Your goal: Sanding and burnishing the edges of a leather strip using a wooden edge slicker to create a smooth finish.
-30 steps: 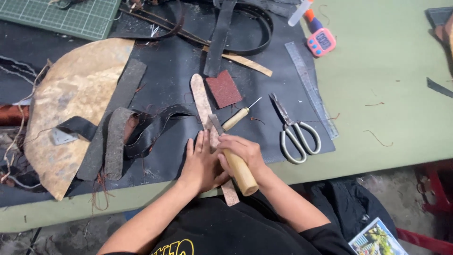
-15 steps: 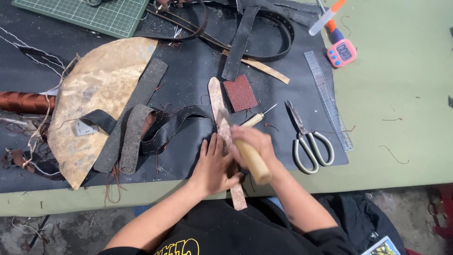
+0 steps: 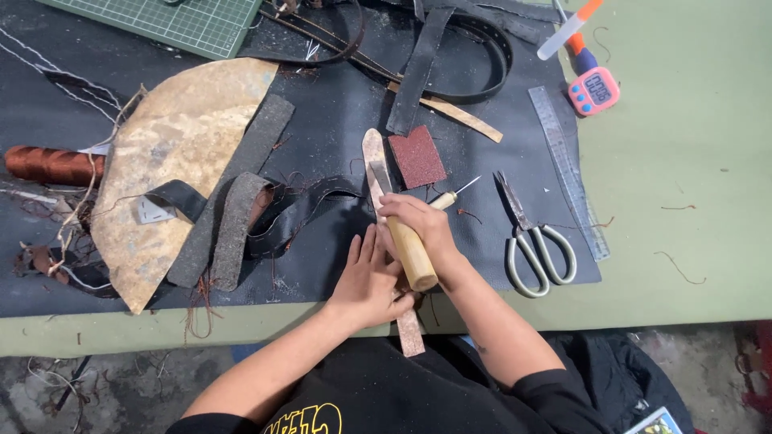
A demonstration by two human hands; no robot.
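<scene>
Right hand (image 3: 422,229) grip closed around wooden-handled knife (image 3: 410,249), blade on pale leather strip (image 3: 375,169) lying on black mat (image 3: 338,112); left hand (image 3: 368,277) fingers spread flat, pinning strip near tabletop (image 3: 691,161) edge; scissors (image 3: 535,241) beside

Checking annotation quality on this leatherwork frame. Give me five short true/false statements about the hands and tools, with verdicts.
1. The right hand grips a wooden-handled knife. True.
2. The left hand holds the scissors. False: the scissors lie untouched on the mat, right of both hands; the left hand presses flat on the leather strip.
3. The knife blade rests on the pale leather strip. True.
4. The dark red sandpaper square lies under the left hand. False: it lies beyond the hands, beside the strip's far end.
5. A metal ruler lies right of the scissors. True.
</scene>
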